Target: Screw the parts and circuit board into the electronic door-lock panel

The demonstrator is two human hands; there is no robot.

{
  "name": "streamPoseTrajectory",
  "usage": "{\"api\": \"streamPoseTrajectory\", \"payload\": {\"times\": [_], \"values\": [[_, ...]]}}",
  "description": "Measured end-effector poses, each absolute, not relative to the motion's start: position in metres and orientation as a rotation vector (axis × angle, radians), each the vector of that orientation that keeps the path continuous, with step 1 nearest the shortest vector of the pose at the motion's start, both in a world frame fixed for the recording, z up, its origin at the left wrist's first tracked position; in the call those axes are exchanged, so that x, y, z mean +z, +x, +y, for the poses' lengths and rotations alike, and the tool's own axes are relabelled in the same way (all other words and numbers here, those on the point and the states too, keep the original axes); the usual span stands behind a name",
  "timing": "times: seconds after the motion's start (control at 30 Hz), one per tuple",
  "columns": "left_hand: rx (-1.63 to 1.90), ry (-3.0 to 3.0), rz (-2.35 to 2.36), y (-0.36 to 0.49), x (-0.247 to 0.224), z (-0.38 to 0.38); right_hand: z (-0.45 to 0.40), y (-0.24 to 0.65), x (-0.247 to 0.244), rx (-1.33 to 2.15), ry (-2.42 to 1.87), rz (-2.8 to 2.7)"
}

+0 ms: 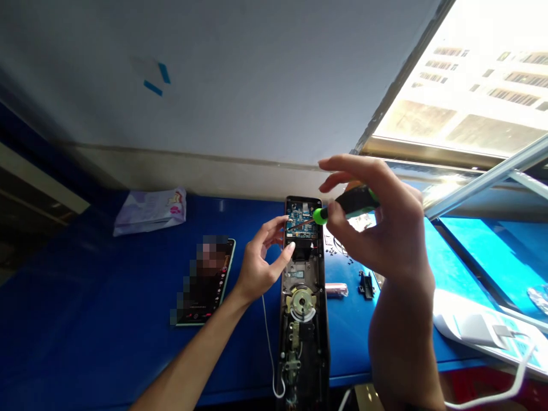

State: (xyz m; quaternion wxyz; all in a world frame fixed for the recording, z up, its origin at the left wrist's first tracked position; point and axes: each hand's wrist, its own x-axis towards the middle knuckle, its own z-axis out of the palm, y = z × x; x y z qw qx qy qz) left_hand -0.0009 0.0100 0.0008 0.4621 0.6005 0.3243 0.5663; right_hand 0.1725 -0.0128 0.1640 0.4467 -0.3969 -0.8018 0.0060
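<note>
A long, narrow door lock housing (pixel 302 274) lies opened on the blue table, its inside facing up. It holds a blue circuit board (pixel 302 217) at the far end, with a round metal mechanism (pixel 303 302) nearer to me. My left hand (pixel 265 257) grips the housing's left edge beside the board, thumb on the inner side. Between the fingers of my right hand (pixel 381 222) is a screwdriver (pixel 351 204) with a black and green handle. Its thin shaft slants down to the left, with the tip at the board's left part; whether it touches a screw cannot be made out.
A phone (pixel 205 285) with a lit screen and a lilac packet (pixel 150 211) lie left. Right of the housing are small dark screws (pixel 331 252), a black plastic part (pixel 366 285), a pinkish cylinder (pixel 337 290) and a white charger (pixel 479 330). A white cable (pixel 269 337) runs alongside.
</note>
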Motion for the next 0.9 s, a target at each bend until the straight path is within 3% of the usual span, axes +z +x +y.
{"api": "streamPoseTrajectory", "payload": {"times": [0.9], "values": [[1.365, 1.514, 0.875, -0.0033, 0.0031, 0.0121, -0.0136, 0.1821, 0.164, 0.038, -0.986, -2.011]]}}
